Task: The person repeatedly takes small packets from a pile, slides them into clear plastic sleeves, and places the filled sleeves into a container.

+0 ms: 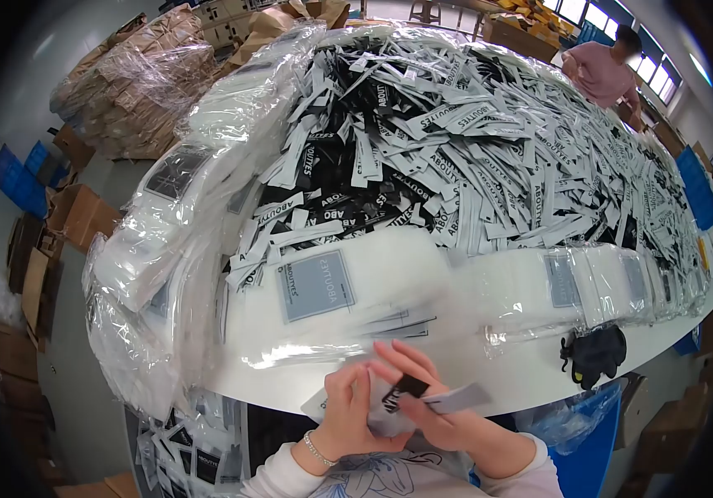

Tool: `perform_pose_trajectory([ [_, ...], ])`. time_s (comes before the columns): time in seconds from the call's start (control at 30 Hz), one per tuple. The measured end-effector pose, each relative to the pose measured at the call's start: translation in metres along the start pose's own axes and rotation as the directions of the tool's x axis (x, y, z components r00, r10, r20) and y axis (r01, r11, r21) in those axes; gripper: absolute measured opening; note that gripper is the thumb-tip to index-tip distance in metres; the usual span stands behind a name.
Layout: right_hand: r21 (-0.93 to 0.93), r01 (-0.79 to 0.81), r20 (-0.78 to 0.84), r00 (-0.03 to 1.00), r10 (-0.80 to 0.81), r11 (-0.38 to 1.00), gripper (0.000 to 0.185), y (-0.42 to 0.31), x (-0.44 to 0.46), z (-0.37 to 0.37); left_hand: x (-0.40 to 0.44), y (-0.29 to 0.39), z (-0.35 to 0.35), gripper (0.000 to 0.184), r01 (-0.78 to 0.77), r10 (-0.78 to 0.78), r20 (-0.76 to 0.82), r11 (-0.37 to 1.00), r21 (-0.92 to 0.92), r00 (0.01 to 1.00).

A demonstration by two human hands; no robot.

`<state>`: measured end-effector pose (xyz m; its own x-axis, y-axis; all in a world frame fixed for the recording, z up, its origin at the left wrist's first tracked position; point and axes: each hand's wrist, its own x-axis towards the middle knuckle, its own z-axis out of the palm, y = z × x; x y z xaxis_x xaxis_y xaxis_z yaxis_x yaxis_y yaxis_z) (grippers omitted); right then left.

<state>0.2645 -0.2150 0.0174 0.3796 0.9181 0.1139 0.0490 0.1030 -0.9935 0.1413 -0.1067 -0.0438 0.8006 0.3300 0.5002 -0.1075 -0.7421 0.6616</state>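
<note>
My left hand (350, 412) is closed around pale, flat packets near the table's front edge, its thumb and fingertips raised. Beside it, my right hand (435, 419) grips slim stick sachets, one black (406, 388) and one white (460, 398). The palms hide much of what they hold. Just beyond the hands lies a stack of clear frosted bags (398, 257) with grey printed labels. A large heap of black and white stick sachets (489, 158) covers the table behind it.
Wrapped bag bundles (165, 249) line the table's left side, more (572, 286) the front right. A black glove (595, 355) lies at the right edge. Below are a blue bin (601, 440) and packaged sachets (194, 448). Another person (603, 70) stands at the far right.
</note>
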Motion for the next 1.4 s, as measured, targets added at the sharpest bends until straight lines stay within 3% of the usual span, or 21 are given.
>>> perform_pose_trajectory([
  [0.1,-0.189,0.084,-0.273,0.953,-0.134,0.978,0.050,-0.001,0.004,0.007,0.004,-0.001,0.000,0.110,0.003,-0.003,-0.016,1.000,-0.003,1.000],
  [0.2,-0.590,0.224,-0.152,0.913,-0.379,0.776,0.054,0.003,-0.011,-0.016,0.003,-0.004,-0.008,0.109,0.012,-0.012,0.020,1.000,0.004,1.000],
  [0.3,-0.672,0.288,0.106,0.949,-0.297,0.682,0.034,0.003,-0.007,-0.011,0.004,-0.006,-0.014,0.109,-0.026,0.021,0.080,0.998,0.053,0.997],
  [0.37,-0.618,0.337,0.203,0.941,-0.270,0.710,0.025,0.014,-0.007,-0.009,0.005,-0.005,-0.017,0.109,-0.114,0.091,0.152,0.982,0.151,0.984],
  [0.47,-0.608,0.365,0.325,0.925,-0.198,0.705,0.022,0.016,-0.004,-0.012,0.012,0.007,-0.021,0.107,-0.073,0.072,0.122,0.997,0.003,0.990],
  [0.5,-0.587,0.364,0.330,0.923,-0.196,0.724,0.021,0.015,-0.002,-0.017,0.015,0.007,-0.026,0.106,0.141,-0.112,0.200,0.981,-0.134,0.973],
  [0.57,-0.542,0.352,0.352,0.920,-0.174,0.763,0.021,0.016,-0.002,-0.021,0.019,0.003,-0.043,0.103,0.557,-0.414,0.413,0.763,-0.329,0.811],
  [0.6,-0.520,0.343,0.370,0.916,-0.155,0.783,0.021,0.020,-0.001,-0.022,0.028,0.005,-0.052,0.096,0.649,-0.456,0.541,0.723,-0.238,0.706],
  [0.63,-0.499,0.337,0.388,0.911,-0.141,0.798,0.021,0.022,0.000,-0.023,0.026,0.005,-0.051,0.094,0.659,-0.449,0.538,0.690,-0.298,0.714],
  [0.73,-0.548,0.279,0.125,0.959,-0.253,0.788,0.020,0.009,0.004,-0.024,0.021,0.003,-0.046,0.087,0.669,-0.468,0.481,0.574,-0.472,0.741],
  [0.8,-0.480,0.110,-0.153,0.966,-0.207,0.870,0.019,0.003,0.007,-0.014,0.020,0.004,-0.045,0.081,0.652,-0.546,0.380,0.486,-0.582,0.747],
  [0.87,-0.369,0.015,-0.231,0.967,-0.107,0.929,0.017,0.008,0.003,-0.010,0.019,0.008,-0.037,0.065,0.648,-0.557,0.359,0.501,-0.574,0.749],
  [0.93,-0.253,-0.034,-0.104,0.994,0.008,0.967,0.013,0.022,-0.009,-0.006,0.017,0.007,-0.033,0.048,0.632,-0.535,0.373,0.460,-0.623,0.758],
  [1.0,-0.235,0.028,-0.075,0.996,-0.046,0.972,0.012,0.022,-0.008,-0.008,0.015,0.004,-0.034,0.027,0.602,-0.485,0.411,0.351,-0.717,0.772],
  [1.1,-0.164,-0.020,-0.039,0.999,0.013,0.986,0.011,0.014,-0.007,-0.006,0.015,0.009,-0.032,0.008,0.597,-0.531,0.335,0.459,-0.658,0.778],
  [1.2,-0.134,-0.020,-0.025,1.000,0.017,0.991,0.012,0.015,-0.006,-0.002,0.013,0.012,-0.036,0.008,0.499,-0.489,0.216,0.578,-0.646,0.845],
  [1.33,-0.256,0.151,0.010,0.988,-0.153,0.955,0.012,0.019,0.004,-0.002,0.008,0.006,-0.034,0.008,0.502,-0.534,0.177,0.557,-0.662,0.827],
  [1.4,-0.241,0.157,-0.020,0.986,-0.166,0.958,0.012,0.018,0.002,-0.004,0.009,0.010,-0.039,0.008,0.483,-0.515,0.180,0.548,-0.683,0.838],
])
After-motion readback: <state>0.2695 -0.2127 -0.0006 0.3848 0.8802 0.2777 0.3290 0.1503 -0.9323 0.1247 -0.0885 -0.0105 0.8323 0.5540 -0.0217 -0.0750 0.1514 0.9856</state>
